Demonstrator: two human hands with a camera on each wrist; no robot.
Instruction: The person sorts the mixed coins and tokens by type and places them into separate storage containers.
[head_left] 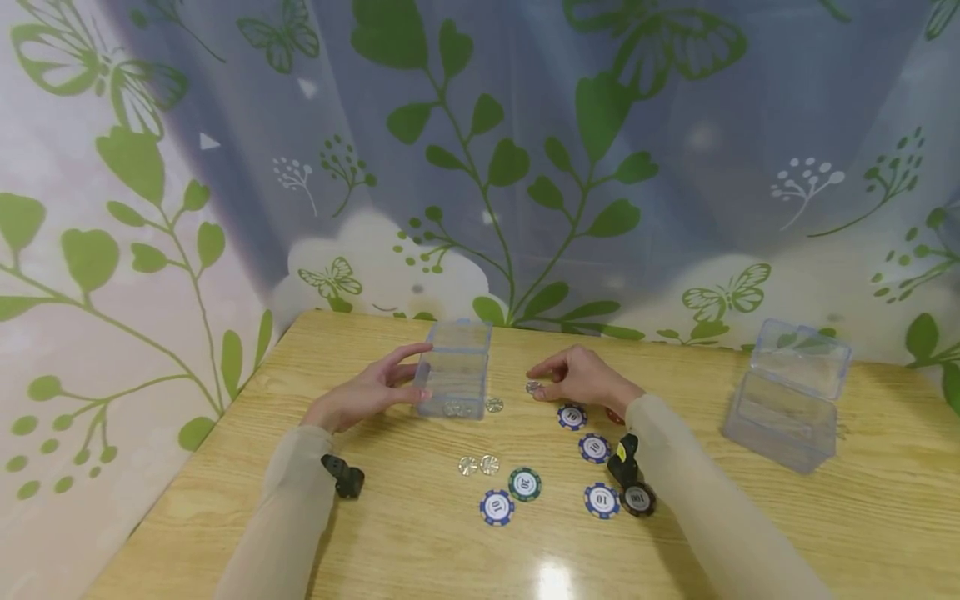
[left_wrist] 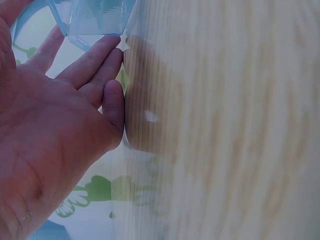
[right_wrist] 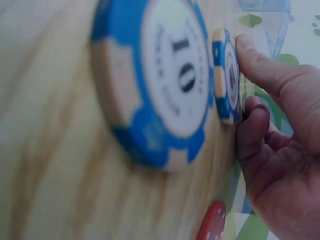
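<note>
My left hand [head_left: 371,393] holds the left side of a clear plastic box [head_left: 452,375], its thumb towards the front and its index finger at the back. The hinged lid stands raised, and a few shiny coins lie inside the box. In the left wrist view, fingertips touch the bluish box [left_wrist: 97,20]. To the right, my right hand [head_left: 588,379] pinches a shiny coin [head_left: 533,387] low over the table. Between the hands lies another coin [head_left: 494,405]. A blue-and-white poker chip [right_wrist: 230,75] is close to the right fingers in the right wrist view; the coin is hidden there.
Two coins [head_left: 478,465] lie nearer the front beside a green chip [head_left: 525,483] and a blue chip [head_left: 497,507]. More blue chips, a black chip [head_left: 637,499] and a partly covered red chip [right_wrist: 213,222] lie by the right forearm. A second clear box [head_left: 783,417] stands open-lidded at right.
</note>
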